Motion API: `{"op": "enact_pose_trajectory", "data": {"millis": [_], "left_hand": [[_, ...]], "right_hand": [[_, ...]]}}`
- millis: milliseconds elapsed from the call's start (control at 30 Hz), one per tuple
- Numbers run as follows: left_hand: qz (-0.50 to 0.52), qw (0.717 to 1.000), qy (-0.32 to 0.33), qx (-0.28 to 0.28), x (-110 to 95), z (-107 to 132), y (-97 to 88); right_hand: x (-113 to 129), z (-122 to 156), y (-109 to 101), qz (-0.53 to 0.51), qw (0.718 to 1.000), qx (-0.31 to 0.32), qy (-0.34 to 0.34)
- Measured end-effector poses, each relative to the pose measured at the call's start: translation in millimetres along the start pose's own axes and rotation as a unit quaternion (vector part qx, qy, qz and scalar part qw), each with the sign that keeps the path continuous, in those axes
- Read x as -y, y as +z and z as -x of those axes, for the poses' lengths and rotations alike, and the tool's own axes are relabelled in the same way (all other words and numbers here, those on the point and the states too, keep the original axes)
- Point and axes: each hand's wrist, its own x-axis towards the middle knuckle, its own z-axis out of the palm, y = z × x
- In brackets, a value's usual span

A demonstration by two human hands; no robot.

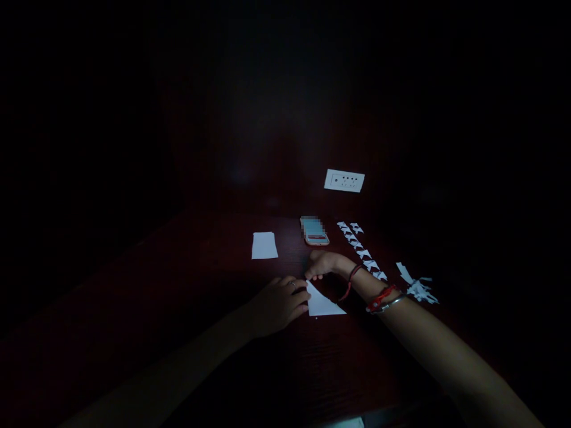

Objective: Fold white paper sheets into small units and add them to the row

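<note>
The white triangular piece of thin paper [322, 304] lies on the dark reddish-brown wooden desk [214, 267], between and just in front of the two hands, its long slanting side facing the right forearm. The left hand [285, 303] is loosely open, its fingers a little apart, with fingertips resting on the triangle's upright left edge; the right hand [322, 264] is curled with its fingertips down by the top corner, and whether it pinches the paper there cannot be told. The triangle should be very light and springy, crisp along a fold yet easy to crease wrongly or tear, and apt to slide on the smooth wood unless pressed down. The best hold is probably flat fingertip pressure near the left edge, with a fine pinch at the top or right-hand point. Room for moving looks widest to the left, toward the desk's dim side; ahead, the white rectangular stack of paper sheets [264, 245] and the pale-screened phone in an orange-edged case [314, 232] limit reach. On the right, the row of small folded white paper pieces [363, 254] runs just beyond the right forearm, and the loose heap of white paper strips [419, 291] lies close outside it, so a sweeping sleeve-side movement could scatter them. The desk's near edge is dim but visible below the triangle.
</note>
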Motion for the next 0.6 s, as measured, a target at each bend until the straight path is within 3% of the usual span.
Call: {"op": "enact_pose_trajectory", "data": {"millis": [600], "left_hand": [[-0.013, 1.0, -0.008, -0.002, -9.5, -3.9, -2.9]], "right_hand": [[-6.1, 2.8, 18.4, -0.058, 0.985, -0.138, 0.086]]}}
